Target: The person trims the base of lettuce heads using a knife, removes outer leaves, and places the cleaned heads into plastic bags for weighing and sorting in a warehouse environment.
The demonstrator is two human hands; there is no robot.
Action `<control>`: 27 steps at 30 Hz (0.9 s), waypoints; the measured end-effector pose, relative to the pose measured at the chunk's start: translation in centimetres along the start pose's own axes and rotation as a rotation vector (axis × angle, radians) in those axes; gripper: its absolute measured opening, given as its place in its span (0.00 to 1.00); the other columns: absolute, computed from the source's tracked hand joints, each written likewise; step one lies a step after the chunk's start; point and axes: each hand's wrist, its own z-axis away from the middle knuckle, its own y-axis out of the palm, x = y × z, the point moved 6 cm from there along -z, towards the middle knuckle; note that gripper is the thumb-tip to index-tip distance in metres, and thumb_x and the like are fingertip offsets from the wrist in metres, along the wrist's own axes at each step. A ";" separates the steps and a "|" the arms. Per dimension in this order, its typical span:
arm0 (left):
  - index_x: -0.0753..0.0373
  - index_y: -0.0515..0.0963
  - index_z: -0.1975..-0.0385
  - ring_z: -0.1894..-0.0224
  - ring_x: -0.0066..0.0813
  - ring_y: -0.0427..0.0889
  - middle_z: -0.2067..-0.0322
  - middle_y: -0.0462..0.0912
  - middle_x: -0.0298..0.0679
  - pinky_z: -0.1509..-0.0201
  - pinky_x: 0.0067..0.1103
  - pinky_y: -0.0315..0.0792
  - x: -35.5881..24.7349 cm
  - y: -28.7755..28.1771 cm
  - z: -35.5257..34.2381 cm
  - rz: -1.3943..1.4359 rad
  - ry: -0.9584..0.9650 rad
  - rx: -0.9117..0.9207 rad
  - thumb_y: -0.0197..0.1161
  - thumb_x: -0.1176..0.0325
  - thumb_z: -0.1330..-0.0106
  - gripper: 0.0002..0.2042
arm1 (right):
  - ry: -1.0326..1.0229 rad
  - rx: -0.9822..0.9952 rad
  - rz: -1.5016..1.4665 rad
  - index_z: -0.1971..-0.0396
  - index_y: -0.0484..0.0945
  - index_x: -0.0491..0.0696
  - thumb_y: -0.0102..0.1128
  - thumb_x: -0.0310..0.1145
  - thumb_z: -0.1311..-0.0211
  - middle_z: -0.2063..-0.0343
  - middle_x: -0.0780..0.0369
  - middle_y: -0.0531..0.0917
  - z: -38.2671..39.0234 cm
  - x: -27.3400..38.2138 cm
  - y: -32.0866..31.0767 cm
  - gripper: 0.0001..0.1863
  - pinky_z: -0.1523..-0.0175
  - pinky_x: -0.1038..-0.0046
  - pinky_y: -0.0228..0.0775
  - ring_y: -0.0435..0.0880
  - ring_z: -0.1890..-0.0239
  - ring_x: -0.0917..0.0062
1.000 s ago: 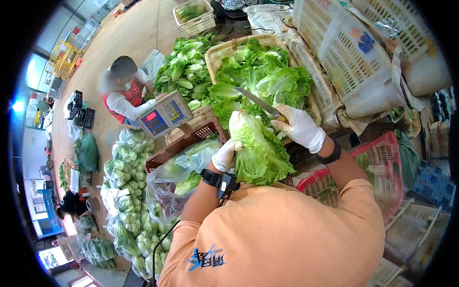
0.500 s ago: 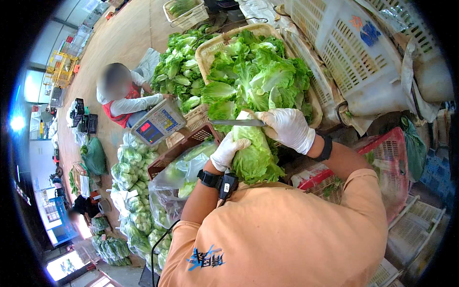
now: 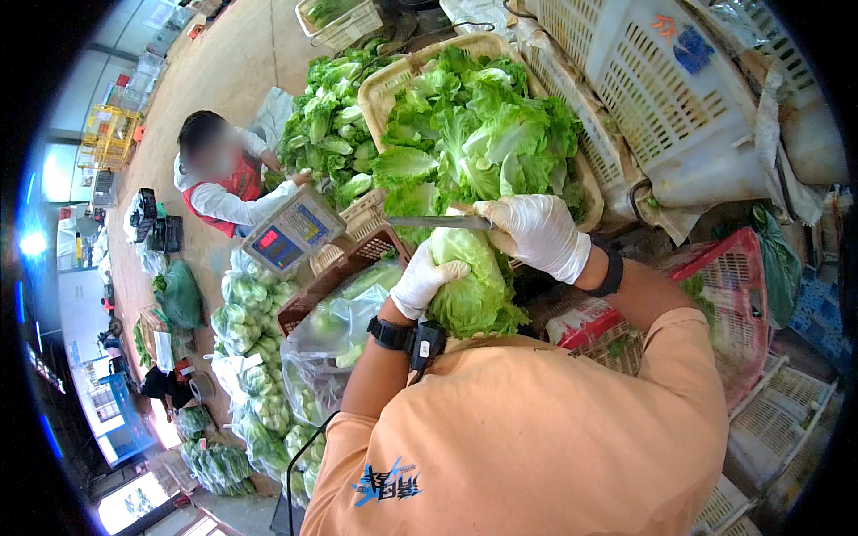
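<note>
the left hand (image 3: pixel 429 277), in a white glove, has its grip closed on a head of lettuce (image 3: pixel 475 272), the fingers wrapped around its left side and the thumb pressed across its front. the lettuce is upright in front of the person's chest, stem end up and loose leaf edges down, just above the orange shirt (image 3: pixel 536 429). the right hand (image 3: pixel 541 237), gloved the same way, has its grip closed on a knife (image 3: pixel 438 221), the handle mostly hidden in the fist. the blade points left and lies across the stem end; whether its edge is in the stem i cannot tell. beyond the hands, a pale yellow crate (image 3: pixel 374 112) is heaped with loose green leaves (image 3: pixel 487 134), and a pile of leafy greens (image 3: pixel 331 134) lies to its left. left of the lettuce are a brown crate (image 3: pixel 293 314) lined with a clear plastic bag (image 3: pixel 326 357) and a scale (image 3: pixel 293 230) with a lit red display. bagged vegetables (image 3: pixel 255 357) lie farther left. a co-worker (image 3: pixel 223 183) in a red vest sits behind the scale. a red-rimmed crate (image 3: pixel 737 313) stands to the right of the right forearm.
</note>
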 end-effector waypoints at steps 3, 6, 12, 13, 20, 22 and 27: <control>0.66 0.68 0.50 0.56 0.26 0.75 0.58 0.76 0.36 0.50 0.23 0.69 -0.6 0.0 -0.3 -0.008 0.025 -0.010 0.66 0.68 0.51 0.26 | -0.018 0.016 0.026 0.66 0.75 0.51 0.61 0.33 0.54 0.82 0.63 0.74 -0.2 0.2 0.1 0.12 0.75 0.70 0.69 0.77 0.78 0.70; 0.66 0.69 0.50 0.58 0.25 0.75 0.60 0.77 0.35 0.51 0.22 0.70 -1.1 -0.2 -0.2 -0.055 0.015 -0.048 0.66 0.69 0.50 0.25 | 0.031 0.045 0.088 0.69 0.74 0.51 0.58 0.32 0.52 0.81 0.62 0.74 -0.2 -0.6 1.1 0.09 0.75 0.70 0.70 0.78 0.78 0.69; 0.66 0.68 0.49 0.57 0.25 0.74 0.58 0.77 0.36 0.49 0.22 0.67 -1.8 -1.0 0.5 -0.082 0.162 -0.079 0.66 0.65 0.48 0.26 | 0.668 0.726 0.312 0.69 0.76 0.50 0.49 0.32 0.46 0.75 0.54 0.80 7.9 -16.4 7.8 0.07 0.69 0.60 0.71 0.80 0.73 0.60; 0.66 0.68 0.49 0.57 0.25 0.74 0.58 0.77 0.36 0.49 0.22 0.67 -1.8 -1.4 0.2 -0.078 0.174 -0.091 0.66 0.65 0.48 0.26 | 0.747 0.669 0.281 0.65 0.76 0.48 0.51 0.38 0.42 0.77 0.57 0.81 8.0 -16.0 6.7 0.11 0.66 0.61 0.71 0.82 0.70 0.64; 0.62 0.67 0.47 0.52 0.35 0.76 0.53 0.76 0.42 0.48 0.29 0.70 2.3 -1.8 -1.8 0.547 -0.236 -0.189 0.49 0.59 0.38 0.22 | 0.932 0.360 -1.096 0.49 0.64 0.43 0.59 0.53 0.46 0.58 0.58 0.78 8.1 -7.6 9.0 0.33 0.78 0.81 0.71 0.80 0.71 0.80; 0.62 0.67 0.47 0.52 0.34 0.76 0.52 0.76 0.41 0.49 0.30 0.71 0.8 -1.2 -2.4 0.550 -0.253 -0.110 0.49 0.59 0.38 0.21 | 0.980 0.340 -1.347 0.47 0.64 0.44 0.57 0.49 0.42 0.53 0.58 0.76 9.9 -8.6 10.1 0.30 0.69 0.78 0.75 0.80 0.64 0.78; 0.60 0.62 0.41 0.43 0.32 0.68 0.44 0.69 0.42 0.41 0.32 0.62 -1.1 -6.6 -7.1 0.162 -0.062 -0.230 0.40 0.45 0.33 0.28 | 1.038 -0.085 -2.023 0.43 0.64 0.47 0.50 0.42 0.36 0.48 0.61 0.73 11.1 -7.7 9.9 0.25 0.40 0.67 0.63 0.72 0.46 0.74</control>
